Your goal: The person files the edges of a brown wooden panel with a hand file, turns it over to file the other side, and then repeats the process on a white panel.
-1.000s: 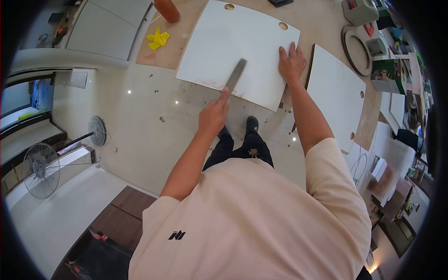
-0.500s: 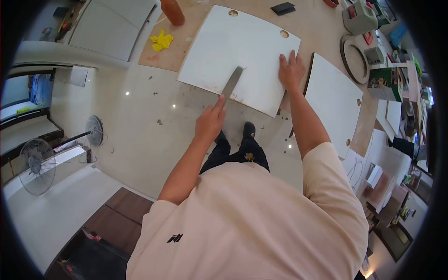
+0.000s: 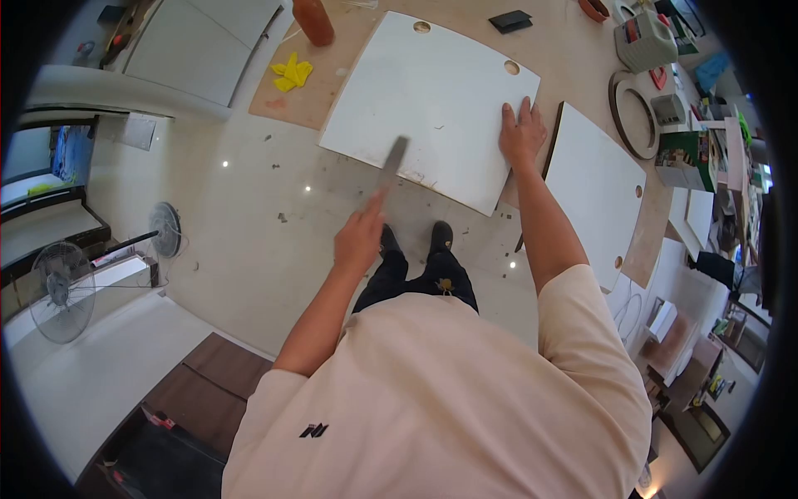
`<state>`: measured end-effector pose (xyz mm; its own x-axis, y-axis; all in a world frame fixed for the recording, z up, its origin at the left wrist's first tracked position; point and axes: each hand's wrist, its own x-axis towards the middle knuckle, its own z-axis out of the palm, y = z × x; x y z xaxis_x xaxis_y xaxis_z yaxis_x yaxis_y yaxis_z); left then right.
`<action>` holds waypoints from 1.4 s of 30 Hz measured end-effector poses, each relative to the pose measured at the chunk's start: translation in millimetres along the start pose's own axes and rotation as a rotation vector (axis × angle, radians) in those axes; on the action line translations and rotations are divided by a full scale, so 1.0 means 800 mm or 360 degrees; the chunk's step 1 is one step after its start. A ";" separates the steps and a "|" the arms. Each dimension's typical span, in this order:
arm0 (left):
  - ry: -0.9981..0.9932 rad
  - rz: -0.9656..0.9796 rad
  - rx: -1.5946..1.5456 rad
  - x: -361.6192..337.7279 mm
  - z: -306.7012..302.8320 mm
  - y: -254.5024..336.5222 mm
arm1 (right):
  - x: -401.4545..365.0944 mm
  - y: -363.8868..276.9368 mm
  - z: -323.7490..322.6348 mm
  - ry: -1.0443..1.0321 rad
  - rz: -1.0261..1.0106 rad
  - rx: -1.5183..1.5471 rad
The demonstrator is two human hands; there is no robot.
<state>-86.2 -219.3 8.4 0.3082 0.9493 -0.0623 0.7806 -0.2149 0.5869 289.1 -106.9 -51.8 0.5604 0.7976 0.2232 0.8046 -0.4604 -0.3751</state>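
My left hand (image 3: 359, 241) is closed around the near end of a flat grey metal file (image 3: 393, 160). Blurred by motion, the file slants across the near edge of a white board (image 3: 432, 100), its far tip over the board. Two round holes show near the board's far edge, and dark crumbs lie along its near edge. At the board's right edge, my right hand (image 3: 524, 137) rests flat with its fingers stretched out. A second white board (image 3: 592, 183) with round holes lies to the right of that hand.
The boards lie on a brown worktable (image 3: 561, 58). A yellow cloth (image 3: 291, 73) and an orange-red bottle (image 3: 313, 22) are at left; a dark folded piece (image 3: 510, 21) is behind. Rings (image 3: 633, 115) and a jug (image 3: 646, 40) stand right. Fans (image 3: 62, 291) are far left.
My left hand has drawn the file back toward my body and left, so less of it overlaps the board. My right hand stays on the board's right edge.
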 end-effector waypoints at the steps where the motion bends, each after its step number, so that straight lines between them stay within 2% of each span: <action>1: -0.0081 -0.0067 0.0051 -0.004 -0.001 -0.011 | -0.002 -0.001 -0.001 0.0008 -0.0004 0.0038; 3: -0.0236 -0.0215 0.0139 -0.018 0.004 -0.023 | -0.003 -0.002 -0.005 0.0017 -0.0032 0.0103; 6: -0.0128 0.0146 0.0193 0.035 0.047 0.016 | 0.000 -0.003 -0.003 0.0026 -0.0027 0.0042; 9: -0.0273 0.0167 0.0188 0.065 0.049 0.065 | 0.002 0.000 -0.006 0.0009 -0.0076 0.0084; 12: 0.0137 0.0340 -0.0020 0.018 0.045 0.028 | 0.003 0.002 0.000 0.0027 -0.0041 -0.0023; 15: 0.0043 0.0031 -0.0008 -0.041 0.012 -0.005 | -0.001 0.000 -0.002 0.0078 -0.0069 0.0063; 18: -0.0010 -0.0076 0.0054 -0.062 0.008 -0.008 | -0.001 -0.002 0.002 0.0110 -0.0045 0.0017; 21: -0.0011 0.0058 0.0063 -0.044 0.049 0.008 | 0.000 0.001 0.000 0.0052 -0.0073 0.0060; 23: -0.0048 0.0148 0.0042 -0.005 0.076 0.049 | -0.003 0.003 0.000 0.0050 -0.0057 0.0098; 27: -0.0111 0.0200 0.0140 0.042 0.083 0.093 | -0.001 -0.002 -0.008 -0.0062 -0.0004 0.0106; 30: 0.0195 0.0257 -0.0008 -0.012 0.076 0.052 | -0.003 -0.009 -0.009 -0.0030 0.0082 0.0154; 32: -0.0012 -0.0014 0.0127 -0.067 0.047 0.027 | -0.002 -0.016 -0.019 -0.0063 0.0096 0.0254; 35: -0.0045 0.0004 0.0084 -0.082 0.054 0.018 | -0.008 -0.009 -0.013 0.0013 0.0046 0.0209; 37: 0.0021 0.0203 0.0142 -0.031 0.094 0.050 | -0.005 -0.008 -0.005 0.0023 0.0023 0.0172; 40: -0.0133 0.0165 0.0159 0.040 0.095 0.124 | -0.005 -0.002 -0.007 -0.0076 0.0063 0.0185; 42: 0.0046 0.0250 0.0129 0.024 0.101 0.105 | 0.000 -0.004 -0.010 -0.0114 0.0060 0.0226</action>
<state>29.3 -237.4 -8.5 0.4146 0.9087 0.0491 0.7658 -0.3776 0.5206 288.2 -108.9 -43.4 0.5704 0.8087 0.1436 0.7444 -0.4350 -0.5067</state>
